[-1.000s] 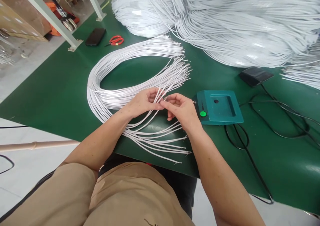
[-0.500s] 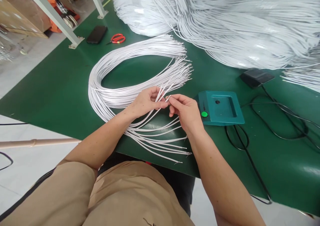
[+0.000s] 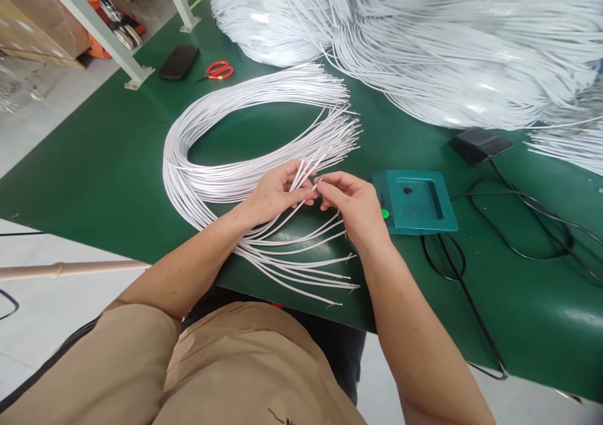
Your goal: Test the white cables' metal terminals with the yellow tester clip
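A looped bundle of white cables (image 3: pixel 176 155) lies on the green table, its cut ends fanned toward the right. My left hand (image 3: pixel 280 193) is closed round a few of these cables, which stick up between thumb and fingers. Right beside it, my right hand (image 3: pixel 351 202) pinches the tip of one cable between thumb and forefinger. The fingertips of both hands nearly meet there, and the very end is too small to make out. Several loose cables (image 3: pixel 296 265) spread below my hands toward the table's front edge.
To the right stands a teal device (image 3: pixel 417 202) with a green button and black cords (image 3: pixel 471 306). A black box (image 3: pixel 480 144) sits behind it. Red-handled scissors (image 3: pixel 219 70) and a dark flat case (image 3: pixel 179 62) lie at the back left. A large heap of white cables (image 3: pixel 447 48) fills the back.
The hands stay together at the cable end, with slight finger movement of the right hand at the tip. The whole view has shifted a little.
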A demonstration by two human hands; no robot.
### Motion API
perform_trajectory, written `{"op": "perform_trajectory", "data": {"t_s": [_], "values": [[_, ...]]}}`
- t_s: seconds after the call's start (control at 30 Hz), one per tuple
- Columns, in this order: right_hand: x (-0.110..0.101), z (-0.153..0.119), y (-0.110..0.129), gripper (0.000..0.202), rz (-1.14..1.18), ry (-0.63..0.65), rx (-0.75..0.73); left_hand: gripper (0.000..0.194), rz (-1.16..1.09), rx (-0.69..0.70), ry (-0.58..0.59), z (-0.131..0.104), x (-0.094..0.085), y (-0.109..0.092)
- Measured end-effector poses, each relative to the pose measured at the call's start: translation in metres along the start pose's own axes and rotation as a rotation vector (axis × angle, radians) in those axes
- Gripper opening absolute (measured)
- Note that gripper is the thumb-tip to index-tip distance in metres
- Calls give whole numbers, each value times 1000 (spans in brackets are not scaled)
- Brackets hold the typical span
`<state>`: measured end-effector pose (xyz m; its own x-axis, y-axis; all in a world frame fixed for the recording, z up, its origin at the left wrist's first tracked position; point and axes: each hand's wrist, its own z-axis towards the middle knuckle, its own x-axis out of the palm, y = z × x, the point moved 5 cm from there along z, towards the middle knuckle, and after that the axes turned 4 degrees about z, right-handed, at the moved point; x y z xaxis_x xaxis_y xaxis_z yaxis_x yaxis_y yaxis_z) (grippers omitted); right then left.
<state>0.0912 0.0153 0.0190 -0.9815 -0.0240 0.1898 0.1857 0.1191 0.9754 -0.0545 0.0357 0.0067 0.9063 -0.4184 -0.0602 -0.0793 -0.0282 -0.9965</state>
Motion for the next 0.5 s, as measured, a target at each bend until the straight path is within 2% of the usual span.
{"op": "perform_trajectory", "data": {"t_s": [0.1,0.3,0.4,0.5], "values": [[-1,1,0,16,0,-12,-11,41,5,44,44,-1,2,-2],[0,1,0,13,-73,-55,-12,34,78,104,58,-2,4,-3],[3,0,-5,15,14,-3,114,37,54,93,81,-2,5,-1],[4,-1,-6,8,76,53,209,40,11,76,87,0,6,-2]]}}
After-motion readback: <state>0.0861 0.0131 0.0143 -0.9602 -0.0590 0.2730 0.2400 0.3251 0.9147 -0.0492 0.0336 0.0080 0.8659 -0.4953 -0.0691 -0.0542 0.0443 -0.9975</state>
